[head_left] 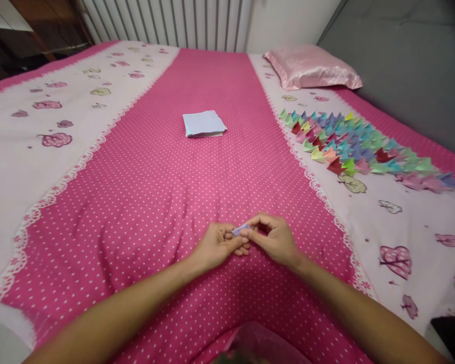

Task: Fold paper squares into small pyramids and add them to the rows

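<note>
Between my two hands is a small folded piece of lavender paper, held low over the pink dotted bedspread. My left hand pinches its left end, thumb in front and fingers curled beneath. The thumb and forefinger of my right hand close on the paper's right end. Fingers hide part of the folds. Farther ahead lies a stack of paper sheets, with a pale lavender sheet on top. To the right, many folded paper boats in mixed colours stand in tight rows.
A pink satin pillow rests at the far right of the bed, near a grey panel. White slats rise behind the bed. A black object sits at the lower right edge.
</note>
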Demonstrator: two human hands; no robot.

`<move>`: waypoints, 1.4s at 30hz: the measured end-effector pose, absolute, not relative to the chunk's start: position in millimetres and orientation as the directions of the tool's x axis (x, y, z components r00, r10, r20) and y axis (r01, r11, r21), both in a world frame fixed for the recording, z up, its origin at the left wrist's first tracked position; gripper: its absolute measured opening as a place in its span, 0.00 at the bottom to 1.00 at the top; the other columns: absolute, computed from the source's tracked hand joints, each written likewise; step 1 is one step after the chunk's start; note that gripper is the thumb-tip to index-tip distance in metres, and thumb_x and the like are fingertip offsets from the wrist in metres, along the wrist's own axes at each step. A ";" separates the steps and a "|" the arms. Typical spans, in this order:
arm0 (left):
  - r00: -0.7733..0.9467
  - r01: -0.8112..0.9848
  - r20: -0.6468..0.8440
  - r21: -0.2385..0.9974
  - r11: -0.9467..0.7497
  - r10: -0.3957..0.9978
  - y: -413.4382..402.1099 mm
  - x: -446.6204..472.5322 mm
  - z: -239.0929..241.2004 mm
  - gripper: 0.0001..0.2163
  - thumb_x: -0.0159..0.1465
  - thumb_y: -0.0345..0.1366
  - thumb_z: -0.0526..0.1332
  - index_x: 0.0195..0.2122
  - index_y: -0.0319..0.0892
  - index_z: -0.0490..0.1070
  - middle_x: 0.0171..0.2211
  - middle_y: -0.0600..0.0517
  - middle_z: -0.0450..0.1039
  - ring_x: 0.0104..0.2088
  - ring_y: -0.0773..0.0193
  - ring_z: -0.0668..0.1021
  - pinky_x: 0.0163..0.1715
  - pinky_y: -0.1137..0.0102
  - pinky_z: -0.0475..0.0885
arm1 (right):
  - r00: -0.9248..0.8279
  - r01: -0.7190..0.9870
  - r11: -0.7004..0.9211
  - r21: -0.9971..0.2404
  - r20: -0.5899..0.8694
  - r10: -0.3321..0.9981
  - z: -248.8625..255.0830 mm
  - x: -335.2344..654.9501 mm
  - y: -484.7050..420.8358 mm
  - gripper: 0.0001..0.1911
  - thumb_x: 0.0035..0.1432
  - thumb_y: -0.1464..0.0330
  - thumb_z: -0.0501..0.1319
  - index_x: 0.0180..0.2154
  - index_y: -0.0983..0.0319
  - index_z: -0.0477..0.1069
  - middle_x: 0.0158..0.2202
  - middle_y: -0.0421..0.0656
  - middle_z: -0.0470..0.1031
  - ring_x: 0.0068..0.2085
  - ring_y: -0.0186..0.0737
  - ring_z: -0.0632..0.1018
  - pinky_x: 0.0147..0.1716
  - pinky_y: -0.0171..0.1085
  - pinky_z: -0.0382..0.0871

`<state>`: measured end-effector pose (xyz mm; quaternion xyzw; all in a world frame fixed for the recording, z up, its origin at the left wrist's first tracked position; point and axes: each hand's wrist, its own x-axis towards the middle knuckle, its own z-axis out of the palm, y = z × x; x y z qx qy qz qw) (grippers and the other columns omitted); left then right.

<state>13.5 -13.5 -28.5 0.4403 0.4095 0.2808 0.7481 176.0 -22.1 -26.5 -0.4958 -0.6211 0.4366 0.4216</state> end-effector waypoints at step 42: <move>0.237 0.373 0.249 0.869 -0.325 0.939 -9.6 0.7 -19.0 0.11 0.57 0.39 0.63 0.40 0.39 0.72 0.26 0.53 0.71 0.21 0.73 0.68 0.20 0.77 0.63 | -0.112 0.290 0.276 -0.916 0.254 0.961 -32.9 177.6 -18.7 0.08 0.54 0.69 0.62 0.38 0.59 0.70 0.26 0.38 0.71 0.25 0.31 0.70 0.24 0.32 0.66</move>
